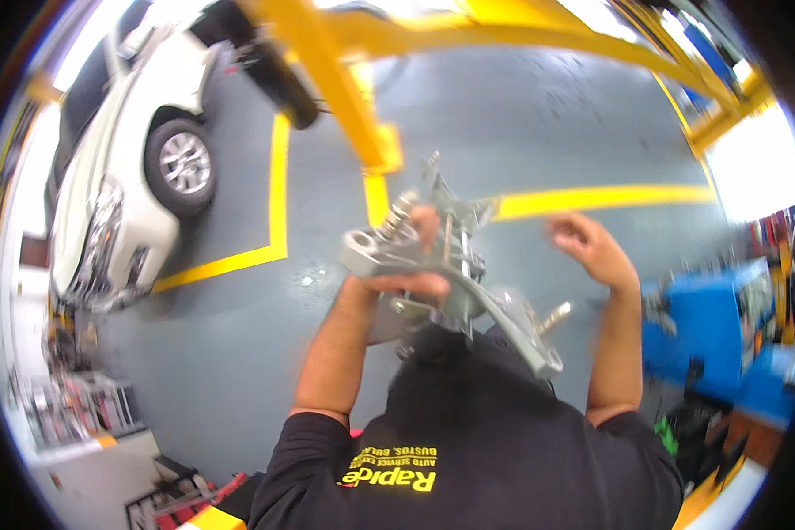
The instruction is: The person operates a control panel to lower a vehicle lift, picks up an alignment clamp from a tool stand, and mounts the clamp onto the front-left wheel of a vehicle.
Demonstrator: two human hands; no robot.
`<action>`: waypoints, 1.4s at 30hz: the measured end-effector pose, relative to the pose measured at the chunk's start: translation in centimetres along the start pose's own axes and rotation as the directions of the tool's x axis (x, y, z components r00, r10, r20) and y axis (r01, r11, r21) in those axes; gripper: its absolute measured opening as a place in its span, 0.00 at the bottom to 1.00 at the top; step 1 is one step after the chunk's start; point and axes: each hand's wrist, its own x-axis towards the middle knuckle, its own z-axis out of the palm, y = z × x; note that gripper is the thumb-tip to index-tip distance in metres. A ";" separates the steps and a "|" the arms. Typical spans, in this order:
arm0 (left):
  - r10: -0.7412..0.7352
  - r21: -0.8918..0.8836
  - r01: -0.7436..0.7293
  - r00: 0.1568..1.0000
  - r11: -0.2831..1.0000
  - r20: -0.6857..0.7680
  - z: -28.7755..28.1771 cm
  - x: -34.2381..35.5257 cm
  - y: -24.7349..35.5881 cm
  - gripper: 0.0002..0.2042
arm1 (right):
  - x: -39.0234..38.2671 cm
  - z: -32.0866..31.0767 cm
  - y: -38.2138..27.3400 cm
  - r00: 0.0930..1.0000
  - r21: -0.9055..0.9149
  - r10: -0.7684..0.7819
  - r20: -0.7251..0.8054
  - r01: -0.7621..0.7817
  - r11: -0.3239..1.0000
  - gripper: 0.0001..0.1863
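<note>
Head view, and I'm straight onto the curved grey metal arm (495, 307), mid-frame and a touch blurred. It's in the left hand (413, 283), the nearer one by far, wrapped around the part toward its upper-left end, fingers showing above the metal and below. Look at the long axis: it slants from just left of the middle of the frame down toward the lower right, so the far end points away from that left grip.

Now across to the right hand (590, 247), right of centre: half-open, fingers loosely bent, and I see nothing in it. It's well apart from the metal. From there the part lies left and below, and that, I'd judge, is the relation everything hangs on: one end gripped, the lower-right end unheld, with the silver threaded stud (555, 316) jutting up beside that end, on the right hand's side.

A thin silver rod (465, 256) stands near upright behind the grip, below a grey forked metal bracket (455, 201); I can't tell whether they're joined to the arm. Beneath it all, the blue-grey floor (230, 353).
</note>
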 end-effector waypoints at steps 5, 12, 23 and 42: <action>0.020 0.243 0.040 0.970 0.969 -0.243 -15.7 -7.4 3.1 0.29 | 14.6 8.2 -1.7 0.966 -0.120 0.137 0.217 -0.113 0.986 0.20; -0.011 0.106 0.111 0.738 0.988 -0.675 -41.9 -13.4 4.3 0.25 | 43.3 25.4 -1.5 0.840 -0.092 0.183 0.510 -0.159 0.983 0.16; 0.200 0.406 0.227 0.602 0.885 -0.773 -81.0 -15.8 8.9 0.24 | 84.3 55.6 -26.1 0.481 0.207 -0.414 0.773 0.425 0.881 0.20; 0.006 -0.082 -0.019 0.988 0.996 -0.154 -150.4 23.3 -4.8 0.26 | 127.0 62.4 -34.3 0.965 0.260 0.261 -0.019 -0.247 0.933 0.22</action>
